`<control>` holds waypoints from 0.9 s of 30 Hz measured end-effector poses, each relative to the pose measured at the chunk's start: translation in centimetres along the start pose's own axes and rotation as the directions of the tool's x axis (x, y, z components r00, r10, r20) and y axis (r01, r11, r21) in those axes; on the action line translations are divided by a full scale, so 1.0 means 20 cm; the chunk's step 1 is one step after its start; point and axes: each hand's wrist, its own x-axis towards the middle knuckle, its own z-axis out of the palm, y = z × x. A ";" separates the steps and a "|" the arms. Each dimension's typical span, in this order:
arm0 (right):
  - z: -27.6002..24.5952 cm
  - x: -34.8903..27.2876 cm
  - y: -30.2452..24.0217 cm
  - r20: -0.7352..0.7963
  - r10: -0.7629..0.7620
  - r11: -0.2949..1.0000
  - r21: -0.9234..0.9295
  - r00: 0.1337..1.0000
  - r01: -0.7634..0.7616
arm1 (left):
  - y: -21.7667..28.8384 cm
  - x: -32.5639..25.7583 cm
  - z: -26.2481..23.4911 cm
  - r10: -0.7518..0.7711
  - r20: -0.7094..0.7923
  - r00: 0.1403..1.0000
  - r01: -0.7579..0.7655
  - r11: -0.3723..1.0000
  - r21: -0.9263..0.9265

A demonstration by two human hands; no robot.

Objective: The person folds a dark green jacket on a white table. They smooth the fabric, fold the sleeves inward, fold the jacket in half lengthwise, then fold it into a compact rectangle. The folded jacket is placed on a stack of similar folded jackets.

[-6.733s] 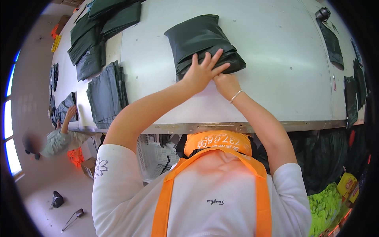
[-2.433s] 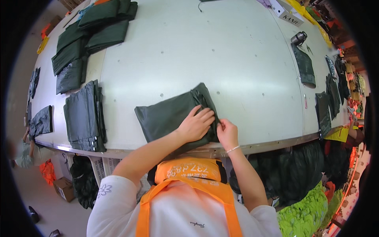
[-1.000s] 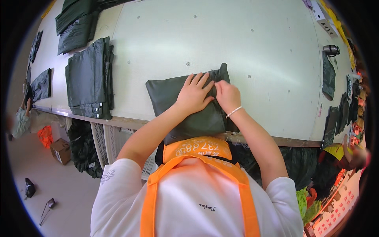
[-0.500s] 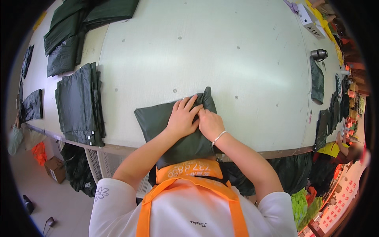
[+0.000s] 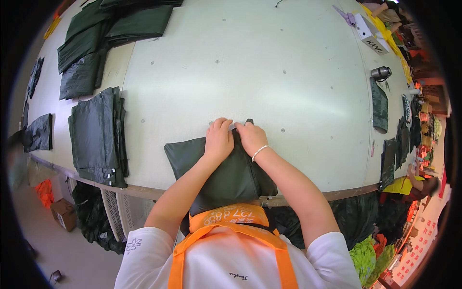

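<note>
A folded piece of shiny dark green cloth (image 5: 219, 180) lies in front of me at the table's near edge, its near part reaching to my orange apron. My left hand (image 5: 219, 140) bends its fingers over the cloth's far edge. Close beside it, my right hand (image 5: 250, 137) pinches the same edge, and a little dark cloth pokes up behind its fingers. Between the two hands shows a small pale bit (image 5: 232, 126), too small to name. The fingertips are partly hidden behind the edge.
A stack of folded dark green pieces (image 5: 95, 139) lies to my left, with a larger pile (image 5: 82, 72) beyond it. Along the right side are a metal flask (image 5: 381, 73), a white box (image 5: 369, 32) and more dark cloth (image 5: 379, 106). A person in yellow (image 5: 409, 185) works far right.
My hands have come together at the cloth's far edge, the left now curled over it. The cloth's right part has been turned down toward me and lies flatter. My view has shifted slightly.
</note>
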 end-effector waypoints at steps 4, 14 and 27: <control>0.06 -0.03 0.03 -0.150 -0.042 0.997 0.060 0.988 0.052 | -0.03 0.05 0.06 -0.143 0.135 0.980 0.140 0.990 0.032; 0.03 -0.04 0.10 -0.309 -0.115 0.955 0.227 0.944 0.190 | -0.10 0.15 0.12 -0.348 0.247 0.905 0.351 0.936 0.033; 0.04 -1.01 0.11 -0.106 -0.231 0.939 0.235 0.967 0.250 | -0.07 0.19 0.10 -0.460 0.249 0.852 0.449 0.888 0.102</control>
